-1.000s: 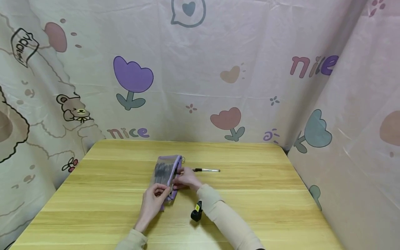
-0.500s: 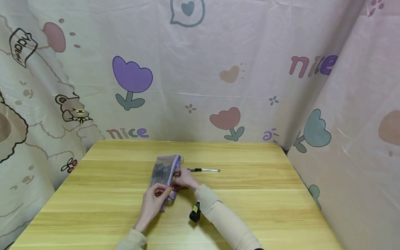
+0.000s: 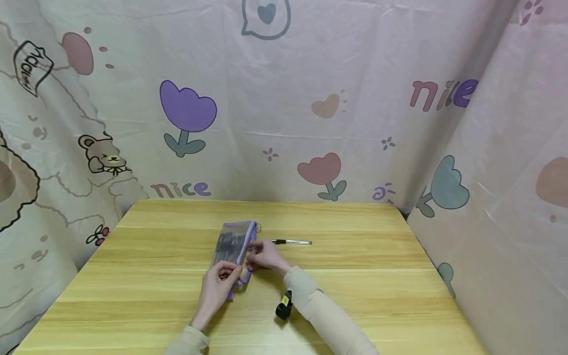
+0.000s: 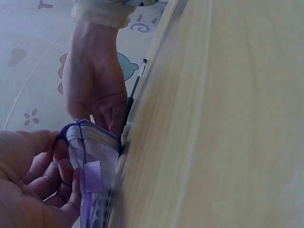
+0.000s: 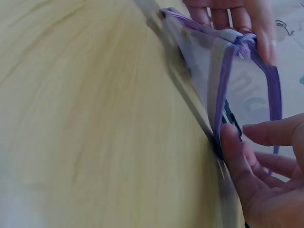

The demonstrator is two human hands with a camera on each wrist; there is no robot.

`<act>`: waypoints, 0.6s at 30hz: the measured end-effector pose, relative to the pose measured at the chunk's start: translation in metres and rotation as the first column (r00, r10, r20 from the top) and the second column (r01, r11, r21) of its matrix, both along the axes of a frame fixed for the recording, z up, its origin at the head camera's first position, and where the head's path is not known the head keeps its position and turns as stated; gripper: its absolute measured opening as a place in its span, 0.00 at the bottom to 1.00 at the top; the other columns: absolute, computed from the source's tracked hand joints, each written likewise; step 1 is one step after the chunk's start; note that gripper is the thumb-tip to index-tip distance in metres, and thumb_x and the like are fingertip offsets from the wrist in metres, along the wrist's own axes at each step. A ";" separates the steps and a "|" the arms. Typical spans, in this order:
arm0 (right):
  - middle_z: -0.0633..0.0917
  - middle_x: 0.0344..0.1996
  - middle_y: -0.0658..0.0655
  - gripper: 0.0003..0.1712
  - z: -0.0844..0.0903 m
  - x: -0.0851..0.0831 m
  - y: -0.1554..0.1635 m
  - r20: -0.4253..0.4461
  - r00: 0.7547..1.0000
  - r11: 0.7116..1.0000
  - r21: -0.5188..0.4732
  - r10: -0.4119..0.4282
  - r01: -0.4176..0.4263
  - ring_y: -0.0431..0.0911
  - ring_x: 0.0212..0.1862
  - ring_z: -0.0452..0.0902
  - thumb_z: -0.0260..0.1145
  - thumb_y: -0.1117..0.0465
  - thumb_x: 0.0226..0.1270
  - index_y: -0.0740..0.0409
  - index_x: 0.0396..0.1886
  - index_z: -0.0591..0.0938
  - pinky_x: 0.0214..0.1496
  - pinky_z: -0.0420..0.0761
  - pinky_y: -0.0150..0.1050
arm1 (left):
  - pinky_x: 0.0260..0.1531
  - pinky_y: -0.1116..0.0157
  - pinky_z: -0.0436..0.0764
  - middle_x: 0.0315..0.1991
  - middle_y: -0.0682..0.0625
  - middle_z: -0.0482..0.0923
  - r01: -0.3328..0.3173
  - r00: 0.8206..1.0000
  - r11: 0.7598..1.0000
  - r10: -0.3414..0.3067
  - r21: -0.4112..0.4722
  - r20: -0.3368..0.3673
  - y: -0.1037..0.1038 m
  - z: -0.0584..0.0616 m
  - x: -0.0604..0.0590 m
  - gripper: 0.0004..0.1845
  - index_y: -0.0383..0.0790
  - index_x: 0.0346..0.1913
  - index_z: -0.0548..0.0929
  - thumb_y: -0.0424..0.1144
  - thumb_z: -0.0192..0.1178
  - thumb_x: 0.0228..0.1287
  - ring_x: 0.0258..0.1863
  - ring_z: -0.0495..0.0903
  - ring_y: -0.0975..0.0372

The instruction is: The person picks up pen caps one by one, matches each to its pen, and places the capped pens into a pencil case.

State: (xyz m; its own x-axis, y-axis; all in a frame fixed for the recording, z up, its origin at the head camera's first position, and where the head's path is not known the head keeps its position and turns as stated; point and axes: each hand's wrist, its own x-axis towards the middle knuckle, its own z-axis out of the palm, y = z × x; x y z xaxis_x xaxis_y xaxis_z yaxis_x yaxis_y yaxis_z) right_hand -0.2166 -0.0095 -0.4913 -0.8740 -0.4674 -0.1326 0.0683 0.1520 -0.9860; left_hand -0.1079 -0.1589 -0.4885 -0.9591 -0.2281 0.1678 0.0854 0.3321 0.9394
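A see-through pencil pouch with purple trim lies on the table, with a dark grey patch across its upper face. Its zip side faces right, and the mouth gapes in the right wrist view. My left hand pinches the pouch's near edge between thumb and fingers. At the mouth is my right hand, thumb and index finger spread apart and nothing seen between them. The thumb overlaps the lower purple edge. Something thin and dark shows inside the pouch, just past the thumb tip.
A clear-barrelled pen with a black grip lies on the wooden table, right of the pouch and beyond the right hand. A small black device with a yellow label sits by the right cuff. Printed curtains stand behind and at both sides.
My right hand's fingers have drawn back to the right, out of the pouch mouth. The black device by the cuff has shifted along with the arm. The left hand keeps its hold.
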 end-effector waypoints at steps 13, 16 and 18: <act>0.85 0.46 0.70 0.24 -0.004 -0.010 0.077 -0.451 0.893 0.985 0.147 -0.015 0.091 0.52 0.44 0.83 0.72 0.68 0.61 0.69 0.58 0.80 0.48 0.82 0.31 | 0.30 0.74 0.79 0.32 0.43 0.88 0.004 1.000 1.000 -0.004 -0.010 0.019 -0.001 -0.001 -0.001 0.07 0.34 0.37 0.85 0.36 0.68 0.65 0.25 0.80 0.73; 0.84 0.50 0.69 0.25 -0.005 -0.013 0.095 -0.469 0.883 0.979 0.163 -0.035 0.125 0.58 0.49 0.83 0.73 0.67 0.60 0.68 0.58 0.81 0.53 0.83 0.40 | 0.29 0.74 0.79 0.31 0.43 0.88 0.004 1.000 1.000 -0.004 -0.012 0.026 -0.001 -0.001 -0.001 0.07 0.34 0.37 0.85 0.35 0.68 0.65 0.25 0.80 0.73; 0.83 0.51 0.67 0.25 -0.004 -0.015 0.106 -0.469 0.881 0.972 0.173 -0.060 0.158 0.59 0.52 0.81 0.74 0.67 0.59 0.67 0.58 0.81 0.57 0.82 0.47 | 0.29 0.74 0.79 0.31 0.43 0.88 0.004 1.000 1.000 -0.003 -0.011 0.030 -0.001 -0.001 -0.001 0.06 0.34 0.37 0.85 0.35 0.68 0.65 0.25 0.79 0.73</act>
State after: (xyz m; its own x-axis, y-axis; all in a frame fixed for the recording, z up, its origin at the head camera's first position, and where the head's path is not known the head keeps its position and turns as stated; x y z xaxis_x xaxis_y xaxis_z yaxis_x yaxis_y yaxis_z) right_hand -0.2314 0.0963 -0.4957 -0.9033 -0.3716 0.2145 -0.3551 0.3670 -0.8598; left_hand -0.1093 -0.1595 -0.4892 -0.9645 -0.2231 0.1413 0.0583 0.3418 0.9380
